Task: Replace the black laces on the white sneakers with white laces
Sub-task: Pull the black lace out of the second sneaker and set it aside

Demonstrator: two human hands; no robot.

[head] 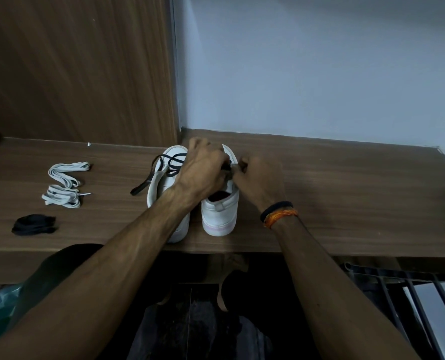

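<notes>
- Standing on wooden shelf (pixel 346 178): two white sneakers, heels toward the person; left sneaker (pixel 161 188), right sneaker (pixel 220 211).
- Left hand (pixel 203 170), right hand (pixel 260 180): both pinching black lace (pixel 173 162) over right sneaker.
- White laces (pixel 64 183), bundled, well left.
- Black lace bundle (pixel 34 224), nearer the shelf edge.

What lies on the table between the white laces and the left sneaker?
In the head view, mostly bare table separates the white laces from the left sneaker; only a loose black lace end trails out there.
</notes>
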